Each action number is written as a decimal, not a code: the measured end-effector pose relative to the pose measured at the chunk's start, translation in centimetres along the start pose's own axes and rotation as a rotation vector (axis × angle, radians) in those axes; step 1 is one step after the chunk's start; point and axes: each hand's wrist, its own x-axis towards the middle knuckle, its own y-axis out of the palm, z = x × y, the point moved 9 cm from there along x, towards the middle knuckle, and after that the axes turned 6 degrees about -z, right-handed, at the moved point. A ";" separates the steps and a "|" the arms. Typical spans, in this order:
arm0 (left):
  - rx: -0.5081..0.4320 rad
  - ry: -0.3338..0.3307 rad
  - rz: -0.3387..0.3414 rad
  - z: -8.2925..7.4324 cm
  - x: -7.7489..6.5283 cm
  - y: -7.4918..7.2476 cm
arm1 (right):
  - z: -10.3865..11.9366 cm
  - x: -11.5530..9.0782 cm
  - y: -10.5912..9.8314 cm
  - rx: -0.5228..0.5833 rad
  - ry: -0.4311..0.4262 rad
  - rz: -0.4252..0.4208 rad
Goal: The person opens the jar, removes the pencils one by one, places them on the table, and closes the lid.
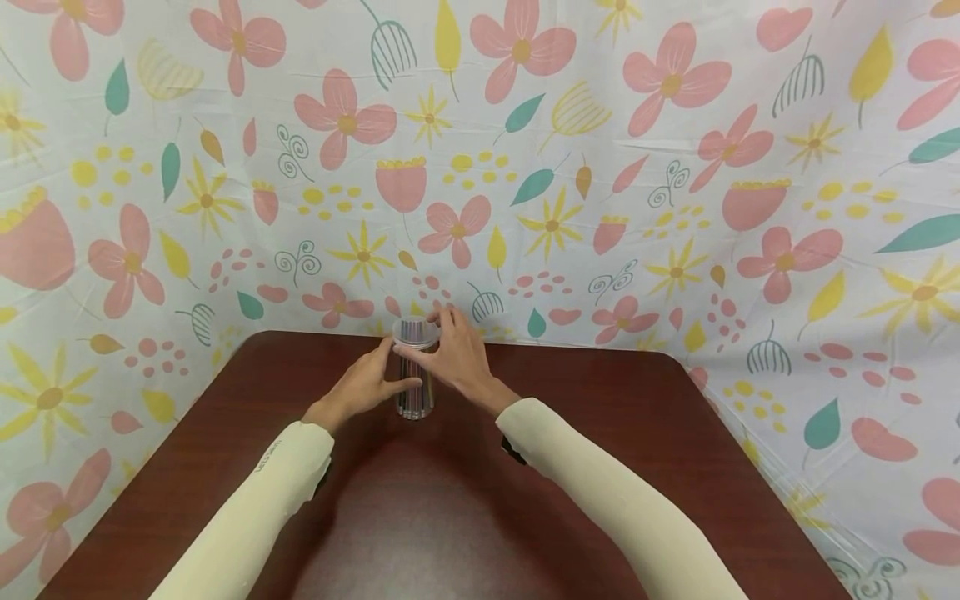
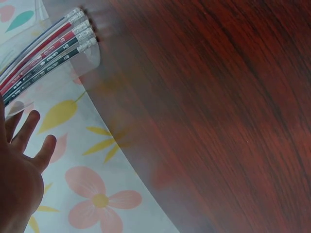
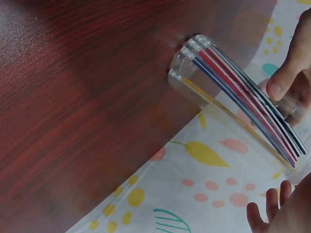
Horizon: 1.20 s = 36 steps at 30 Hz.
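A clear cylindrical pencil jar (image 1: 414, 406) stands upright near the table's far edge, its round transparent top on. Through its wall show several pencils (image 2: 53, 51) in black, red and blue, and a yellow one (image 3: 233, 118) in the right wrist view. My left hand (image 1: 362, 385) holds the jar from the left side, thumb across its front and fingers by its upper wall. From the right, my right hand (image 1: 461, 357) grips the lid (image 1: 415, 331), thumb at its front rim and fingers curved round behind.
The dark red-brown wooden table (image 1: 450, 517) spreads out toward me with rounded far corners. Right behind its far edge hangs a white curtain (image 1: 517, 208) printed with flowers and leaves. The same cloth continues down both sides of the table.
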 end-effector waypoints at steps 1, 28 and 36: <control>0.002 0.000 -0.002 0.0 0.0 0.0 | 0.0 0.0 0.0 -0.001 -0.003 -0.002; 0.014 0.023 0.000 -0.2 0.1 0.1 | 0.4 0.5 0.4 0.043 -0.054 0.062; 0.028 -0.001 0.004 -0.1 0.0 0.0 | 0.7 0.9 0.5 0.062 -0.091 0.078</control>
